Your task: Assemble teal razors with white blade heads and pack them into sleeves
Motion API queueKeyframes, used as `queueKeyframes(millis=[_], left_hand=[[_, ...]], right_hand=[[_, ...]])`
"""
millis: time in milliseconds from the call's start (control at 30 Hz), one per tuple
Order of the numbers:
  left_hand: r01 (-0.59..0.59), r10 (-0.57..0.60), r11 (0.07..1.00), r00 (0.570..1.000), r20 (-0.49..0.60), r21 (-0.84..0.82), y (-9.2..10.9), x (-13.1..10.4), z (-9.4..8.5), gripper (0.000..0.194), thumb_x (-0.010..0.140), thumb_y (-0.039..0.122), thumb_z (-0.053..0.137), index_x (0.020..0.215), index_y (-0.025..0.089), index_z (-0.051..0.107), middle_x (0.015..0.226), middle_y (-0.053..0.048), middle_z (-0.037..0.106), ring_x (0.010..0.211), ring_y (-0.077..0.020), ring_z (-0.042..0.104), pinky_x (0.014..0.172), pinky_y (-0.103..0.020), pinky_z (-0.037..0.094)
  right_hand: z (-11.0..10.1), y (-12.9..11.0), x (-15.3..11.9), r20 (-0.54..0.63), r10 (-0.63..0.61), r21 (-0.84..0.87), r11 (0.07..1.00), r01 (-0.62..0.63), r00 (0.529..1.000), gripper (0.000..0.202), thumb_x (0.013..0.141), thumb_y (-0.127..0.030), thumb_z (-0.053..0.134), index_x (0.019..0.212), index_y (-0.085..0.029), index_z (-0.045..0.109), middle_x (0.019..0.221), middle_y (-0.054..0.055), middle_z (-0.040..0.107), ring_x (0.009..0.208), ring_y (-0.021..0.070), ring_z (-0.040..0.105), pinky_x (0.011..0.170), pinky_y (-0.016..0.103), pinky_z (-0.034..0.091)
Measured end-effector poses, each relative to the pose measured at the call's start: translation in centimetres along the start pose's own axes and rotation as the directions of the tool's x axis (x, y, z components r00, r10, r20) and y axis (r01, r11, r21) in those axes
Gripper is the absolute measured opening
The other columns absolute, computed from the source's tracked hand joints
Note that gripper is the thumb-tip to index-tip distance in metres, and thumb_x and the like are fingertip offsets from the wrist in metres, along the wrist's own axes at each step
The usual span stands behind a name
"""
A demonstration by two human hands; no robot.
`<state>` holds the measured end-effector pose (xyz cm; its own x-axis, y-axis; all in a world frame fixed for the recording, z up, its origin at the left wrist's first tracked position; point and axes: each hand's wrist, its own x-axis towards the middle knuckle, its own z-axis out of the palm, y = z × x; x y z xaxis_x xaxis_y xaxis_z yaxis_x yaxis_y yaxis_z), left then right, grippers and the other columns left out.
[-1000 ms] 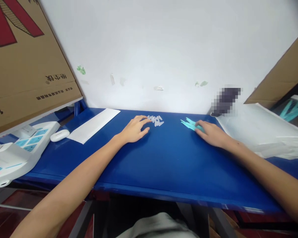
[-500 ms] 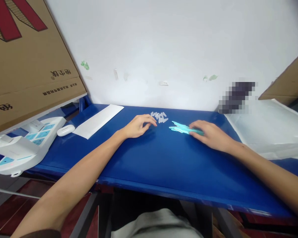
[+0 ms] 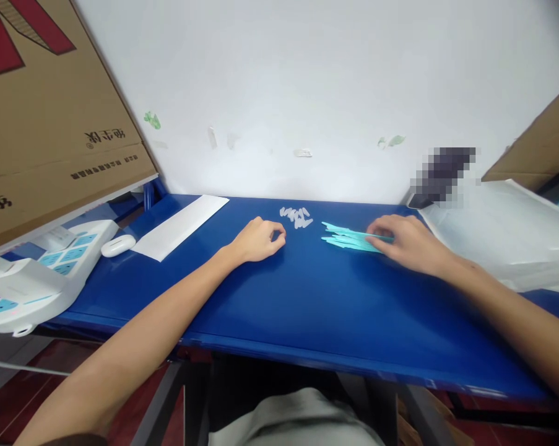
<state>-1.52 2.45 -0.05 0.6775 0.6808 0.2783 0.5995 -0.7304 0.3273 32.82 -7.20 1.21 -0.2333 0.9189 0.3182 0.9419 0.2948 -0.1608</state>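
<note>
My left hand (image 3: 261,240) is over the blue table (image 3: 279,303), its thumb and forefinger closed in a pinch. Whether something small is between those fingertips I cannot make out. Just beyond it lies a small pile of whitish translucent slips (image 3: 296,217), like little caps or sleeves. To the right, a loose bundle of slim turquoise sticks (image 3: 346,238) lies on the table with its narrow ends pointing left. My right hand (image 3: 402,243) has its thumb and fingers closed on the bundle's right end, which the hand partly hides.
A long white sheet (image 3: 181,228), a white rounded case (image 3: 118,246) and a power strip (image 3: 82,263) with plugged-in chargers sit at left. A large cardboard box (image 3: 51,124) leans there. At right is a translucent plastic sheet (image 3: 502,229); a white wall (image 3: 279,93) stands behind.
My left hand's fingers have drawn from loosely apart into a pinch. My right hand has shifted slightly right along the turquoise sticks, so more of them show. The camera has turned a little.
</note>
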Motion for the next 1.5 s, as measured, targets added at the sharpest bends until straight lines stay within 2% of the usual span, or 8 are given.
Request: queueKeyframes(millis=[133, 267, 367, 500, 833, 1167, 1367, 1500], left_hand=[[0.006, -0.006, 0.999, 1.000, -0.003, -0.036, -0.1, 0.3, 0.5, 0.033, 0.093, 0.031, 0.050, 0.105, 0.019, 0.078, 0.068, -0.002, 0.068, 0.063, -0.0190, 0.063, 0.069, -0.034, 0.049], [-0.090, 0.090, 0.996, 0.996, 0.009, -0.005, 0.5, 0.9, 1.0, 0.042, 0.099, 0.038, 0.048, 0.128, 0.018, 0.071, 0.116, -0.013, 0.071, 0.103, -0.0269, 0.068, 0.096, -0.042, 0.053], [-0.129, 0.125, 0.991, 0.986, 0.112, 0.032, 1.3, 1.3, 1.3, 0.054, 0.104, 0.043, 0.041, 0.151, 0.020, 0.053, 0.157, -0.015, 0.051, 0.145, -0.0361, 0.045, 0.118, -0.056, 0.036], [-0.144, 0.121, 0.987, 0.955, 0.272, 0.067, 1.6, 1.5, 1.7, 0.061, 0.106, 0.046, 0.034, 0.163, 0.024, 0.034, 0.174, -0.010, 0.026, 0.161, -0.0374, 0.015, 0.125, -0.065, 0.019], [-0.225, 0.207, 0.974, 0.941, 0.269, 0.037, 1.3, 1.2, 1.7, 0.057, 0.107, 0.042, 0.036, 0.155, 0.015, 0.048, 0.169, -0.014, 0.035, 0.158, -0.0266, 0.032, 0.129, -0.046, 0.026], [-0.253, 0.264, 0.964, 0.952, 0.153, -0.086, 0.9, -0.6, -1.0, 0.029, 0.097, 0.036, 0.058, 0.114, 0.025, 0.079, 0.124, -0.003, 0.078, 0.113, -0.0245, 0.074, 0.103, -0.039, 0.055], [-0.293, 0.294, 0.952, 0.956, -0.006, -0.092, 1.3, -0.5, -0.7, 0.030, 0.096, 0.036, 0.056, 0.106, 0.020, 0.079, 0.113, -0.008, 0.078, 0.102, -0.0238, 0.072, 0.094, -0.039, 0.054], [-0.213, 0.219, 0.975, 0.971, -0.094, 0.066, 1.6, -0.4, -1.0, 0.040, 0.099, 0.040, 0.049, 0.073, 0.019, 0.070, 0.085, -0.007, 0.074, 0.090, -0.0237, 0.064, 0.093, -0.044, 0.047]], right_hand=[[-0.6, -0.6, -0.3, -0.007, 0.084, -0.033, 0.996, -0.085, 0.996, 0.019, 0.088, -0.039, 0.051, 0.080, -0.025, 0.060, 0.059, -0.001, 0.059, 0.053, 0.0183, 0.053, 0.070, 0.037, 0.042], [-1.1, -1.0, -0.5, 0.031, 0.137, 0.021, 0.990, -0.138, 0.990, 0.015, 0.086, -0.039, 0.051, 0.084, -0.025, 0.057, 0.056, -0.002, 0.054, 0.049, 0.0181, 0.048, 0.059, 0.034, 0.037], [-1.4, -0.9, -0.5, 0.091, 0.109, 0.059, 0.992, -0.115, 0.990, 0.016, 0.087, -0.040, 0.049, 0.084, -0.025, 0.057, 0.061, -0.001, 0.058, 0.052, 0.0180, 0.050, 0.059, 0.034, 0.039], [-1.4, -0.1, -0.4, 0.163, -0.013, 0.049, 0.999, 0.005, 0.986, 0.017, 0.085, -0.037, 0.052, 0.086, -0.024, 0.062, 0.079, 0.003, 0.068, 0.065, 0.0202, 0.060, 0.065, 0.035, 0.045], [-0.1, 1.1, -0.5, 0.202, -0.098, 0.031, 0.995, 0.094, 0.974, 0.039, 0.093, -0.051, 0.052, 0.106, -0.022, 0.076, 0.103, 0.011, 0.074, 0.085, 0.0258, 0.069, 0.075, 0.040, 0.053], [-0.1, -0.7, -0.6, 0.229, -0.162, 0.207, 0.972, 0.114, 0.960, 0.037, 0.096, -0.053, 0.054, 0.098, -0.023, 0.075, 0.098, 0.010, 0.074, 0.078, 0.0231, 0.067, 0.070, 0.038, 0.054], [-0.2, -1.8, -0.8, 0.156, -0.215, 0.206, 0.962, 0.181, 0.964, 0.038, 0.101, -0.049, 0.047, 0.099, -0.023, 0.075, 0.097, 0.010, 0.075, 0.079, 0.0237, 0.069, 0.073, 0.038, 0.053], [-0.3, -2.3, -1.0, 0.080, -0.212, 0.174, 0.965, 0.196, 0.974, 0.037, 0.101, -0.047, 0.046, 0.100, -0.024, 0.074, 0.095, 0.010, 0.074, 0.078, 0.0238, 0.069, 0.071, 0.037, 0.052]])
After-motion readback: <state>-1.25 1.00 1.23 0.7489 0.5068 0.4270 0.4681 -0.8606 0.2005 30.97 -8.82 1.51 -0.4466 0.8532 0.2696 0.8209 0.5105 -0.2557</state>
